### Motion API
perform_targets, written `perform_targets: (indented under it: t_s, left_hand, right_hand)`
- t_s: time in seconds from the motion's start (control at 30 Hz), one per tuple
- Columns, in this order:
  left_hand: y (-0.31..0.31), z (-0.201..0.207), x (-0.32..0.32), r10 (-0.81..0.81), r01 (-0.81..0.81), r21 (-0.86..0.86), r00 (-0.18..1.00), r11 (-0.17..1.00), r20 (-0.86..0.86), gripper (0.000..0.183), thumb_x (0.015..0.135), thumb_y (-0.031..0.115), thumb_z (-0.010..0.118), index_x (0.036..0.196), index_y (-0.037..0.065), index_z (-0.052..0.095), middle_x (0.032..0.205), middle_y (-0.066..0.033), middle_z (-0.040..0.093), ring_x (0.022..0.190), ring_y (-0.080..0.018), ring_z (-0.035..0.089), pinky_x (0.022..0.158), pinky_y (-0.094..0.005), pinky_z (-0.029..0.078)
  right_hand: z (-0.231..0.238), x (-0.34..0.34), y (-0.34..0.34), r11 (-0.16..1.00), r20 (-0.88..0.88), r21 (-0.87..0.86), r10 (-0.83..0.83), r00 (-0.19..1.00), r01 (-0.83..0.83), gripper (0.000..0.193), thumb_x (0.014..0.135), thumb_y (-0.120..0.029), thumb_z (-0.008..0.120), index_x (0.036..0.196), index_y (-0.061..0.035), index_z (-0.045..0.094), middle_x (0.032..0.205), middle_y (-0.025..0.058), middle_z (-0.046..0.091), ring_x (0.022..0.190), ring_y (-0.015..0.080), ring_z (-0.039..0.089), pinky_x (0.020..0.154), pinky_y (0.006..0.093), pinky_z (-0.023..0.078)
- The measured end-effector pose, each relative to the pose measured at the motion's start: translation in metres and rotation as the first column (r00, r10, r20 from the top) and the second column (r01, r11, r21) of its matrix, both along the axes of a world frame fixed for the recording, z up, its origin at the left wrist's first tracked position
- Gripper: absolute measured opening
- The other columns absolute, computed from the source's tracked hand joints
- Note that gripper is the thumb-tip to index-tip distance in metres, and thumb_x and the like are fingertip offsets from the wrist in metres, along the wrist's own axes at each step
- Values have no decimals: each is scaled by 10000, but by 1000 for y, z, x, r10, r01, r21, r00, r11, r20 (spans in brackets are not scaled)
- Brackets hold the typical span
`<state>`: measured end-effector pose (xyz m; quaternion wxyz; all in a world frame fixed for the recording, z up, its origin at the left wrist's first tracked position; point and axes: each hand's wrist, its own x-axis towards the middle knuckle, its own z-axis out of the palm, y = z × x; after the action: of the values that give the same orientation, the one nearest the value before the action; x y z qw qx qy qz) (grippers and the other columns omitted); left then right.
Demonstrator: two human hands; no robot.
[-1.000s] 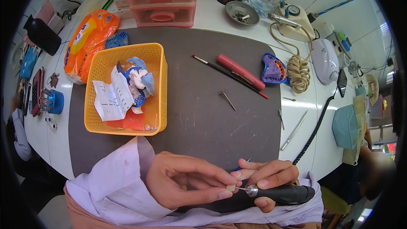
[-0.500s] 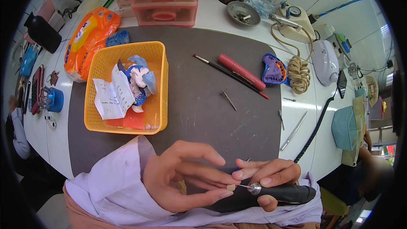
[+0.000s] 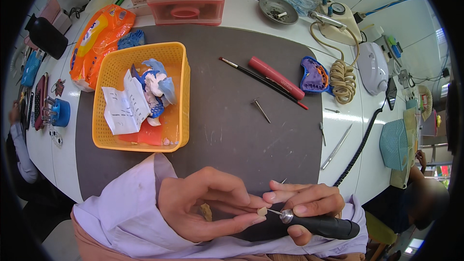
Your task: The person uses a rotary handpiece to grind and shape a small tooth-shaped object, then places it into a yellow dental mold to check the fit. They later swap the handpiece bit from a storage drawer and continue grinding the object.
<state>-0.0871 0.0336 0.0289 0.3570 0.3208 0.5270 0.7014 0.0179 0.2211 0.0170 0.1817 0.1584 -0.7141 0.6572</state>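
Observation:
My left hand (image 3: 205, 203) pinches a small cream tooth-shaped piece (image 3: 262, 211) between thumb and fingertips. A yellowish-tan fragment (image 3: 206, 212) shows behind that palm, and I cannot make out what it is. My right hand (image 3: 314, 200) is wrapped round a black rotary handpiece (image 3: 333, 226) with a silver nose. The thin bur (image 3: 275, 212) in its tip points left and reaches the tooth piece or nearly so. My right fingertips lie close to the left ones. Another slim pointed tip (image 3: 284, 181) sticks out behind the right fingers, the rest of it hidden.
On the grey mat (image 3: 251, 150) stand a yellow basket (image 3: 140, 146) with paper and scraps, a brush (image 3: 261, 82), a pink tube (image 3: 275, 77) and a loose bur (image 3: 261, 111). A blue impression tray (image 3: 315, 75), a coiled cord (image 3: 342, 82) and a metal tool (image 3: 336, 147) lie right.
Both hands stay in nearly the same place. The left index finger has bent closer to the other fingers, and the tooth piece is turned slightly against the bur. The view has shifted a little.

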Motion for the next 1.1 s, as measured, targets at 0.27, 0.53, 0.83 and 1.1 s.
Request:
perform_targets:
  t_s: [0.27,0.53,0.83,1.1]
  left_hand:
    - [-1,2,-1,3,-2,-18,1000,1000,15,304,774,-61,631,973,-5,409,893,-167,650,887,-216,639,806,-289,525]
    - [1,-1,-3,-55,53,34,996,998,76,233,792,-52,614,1000,-28,514,910,-146,649,886,-196,641,829,-298,514]
    - [-2,5,-5,-91,117,-86,960,989,266,173,815,-21,603,987,-10,618,957,-119,658,883,-174,642,809,-254,514]
    - [0,4,-6,-114,124,-18,953,992,281,224,801,-51,606,1022,-21,578,974,-139,652,930,-185,625,820,-269,513]
  right_hand:
    - [6,3,2,966,122,-249,101,987,-69,362,697,74,667,1025,16,524,917,175,586,992,457,553,925,598,372]
    - [1,4,2,941,118,-333,112,987,-67,340,707,71,660,1022,8,547,926,194,609,1007,445,551,941,586,359]
    - [-3,1,2,925,76,-365,145,987,-108,351,709,90,659,1031,8,547,936,205,611,1027,429,544,942,579,361]
    - [1,2,-1,940,108,-331,119,987,-77,340,703,75,677,1013,10,554,917,195,615,1013,417,557,934,572,375]
